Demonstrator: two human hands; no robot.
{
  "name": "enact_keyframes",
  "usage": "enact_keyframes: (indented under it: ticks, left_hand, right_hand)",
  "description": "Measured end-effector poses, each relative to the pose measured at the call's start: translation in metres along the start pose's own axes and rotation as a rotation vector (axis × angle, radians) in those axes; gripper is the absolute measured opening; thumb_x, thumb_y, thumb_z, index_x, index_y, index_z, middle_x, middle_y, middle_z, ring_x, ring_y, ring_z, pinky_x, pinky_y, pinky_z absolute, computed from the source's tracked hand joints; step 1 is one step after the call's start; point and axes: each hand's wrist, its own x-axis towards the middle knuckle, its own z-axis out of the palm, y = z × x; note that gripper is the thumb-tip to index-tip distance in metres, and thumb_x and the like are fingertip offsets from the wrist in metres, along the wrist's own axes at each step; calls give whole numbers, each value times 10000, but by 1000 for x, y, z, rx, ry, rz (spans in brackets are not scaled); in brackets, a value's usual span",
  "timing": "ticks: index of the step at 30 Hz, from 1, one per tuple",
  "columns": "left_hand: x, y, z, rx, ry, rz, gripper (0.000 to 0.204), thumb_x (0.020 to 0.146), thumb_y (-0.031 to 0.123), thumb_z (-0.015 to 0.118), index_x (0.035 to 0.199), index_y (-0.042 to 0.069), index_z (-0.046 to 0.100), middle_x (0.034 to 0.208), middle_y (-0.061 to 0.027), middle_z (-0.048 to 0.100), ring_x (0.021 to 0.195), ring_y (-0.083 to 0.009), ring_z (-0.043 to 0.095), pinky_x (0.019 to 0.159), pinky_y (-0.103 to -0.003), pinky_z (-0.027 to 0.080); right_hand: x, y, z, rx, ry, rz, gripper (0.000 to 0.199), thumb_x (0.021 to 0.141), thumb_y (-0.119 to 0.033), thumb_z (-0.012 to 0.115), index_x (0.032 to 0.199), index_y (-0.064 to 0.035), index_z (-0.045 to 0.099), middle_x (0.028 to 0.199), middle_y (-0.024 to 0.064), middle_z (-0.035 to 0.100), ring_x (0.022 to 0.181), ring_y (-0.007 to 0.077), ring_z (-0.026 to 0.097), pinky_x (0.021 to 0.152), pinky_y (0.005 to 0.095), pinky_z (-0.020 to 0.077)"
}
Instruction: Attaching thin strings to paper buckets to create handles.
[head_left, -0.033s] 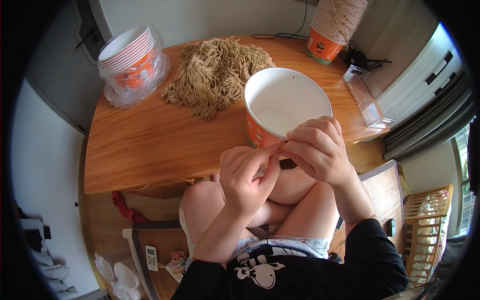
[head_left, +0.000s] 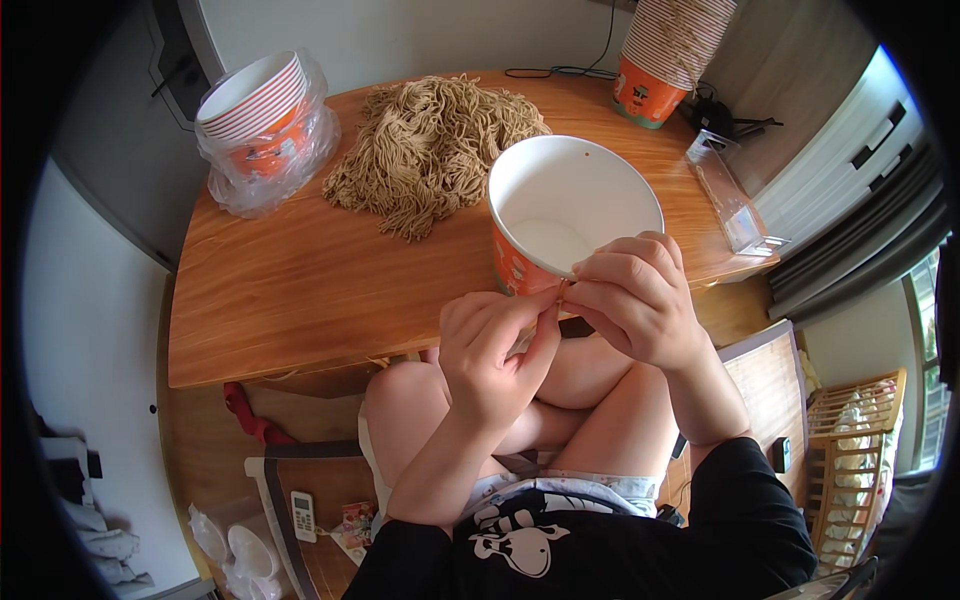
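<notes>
I judge the white-and-orange paper bowl (head_left: 560,215) light and crushable; my left hand (head_left: 495,345) and right hand (head_left: 635,295) pinch closed at its six-o'clock rim.

Room as I see it: wooden table (head_left: 300,300) against a pale wall (head_left: 420,35); wood floor (head_left: 200,440) below; grey curtains (head_left: 860,250) and daylit window (head_left: 930,350) at right.

Smooth paper bowl (head_left: 560,215), wooden table (head_left: 300,290)
</notes>
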Motion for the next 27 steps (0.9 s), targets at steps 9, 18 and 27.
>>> enact_keyframes:
  ticks: [9,18,27]
  left_hand:
    - [3,-5,0,55,-32,132,244,709,12,793,916,115,715,798,29,682,722,-180,626,723,-328,445]
    - [-3,-3,1,-399,-158,-244,107,833,-70,713,924,-32,673,875,-101,705,821,-149,669,762,-275,525]
    - [-9,-4,6,-549,-136,-376,113,838,-32,729,946,-11,704,890,-95,732,814,-165,706,752,-272,544]
  right_hand:
    - [-1,2,0,38,-14,8,305,709,-228,774,1000,-153,723,1049,-25,618,983,188,582,831,350,437]
    - [-4,4,4,98,104,31,313,686,-220,786,987,-149,737,965,-20,635,916,190,601,800,337,441]
    - [-6,1,4,86,71,37,363,692,-223,788,1043,-141,749,994,-14,638,933,184,598,806,331,435]
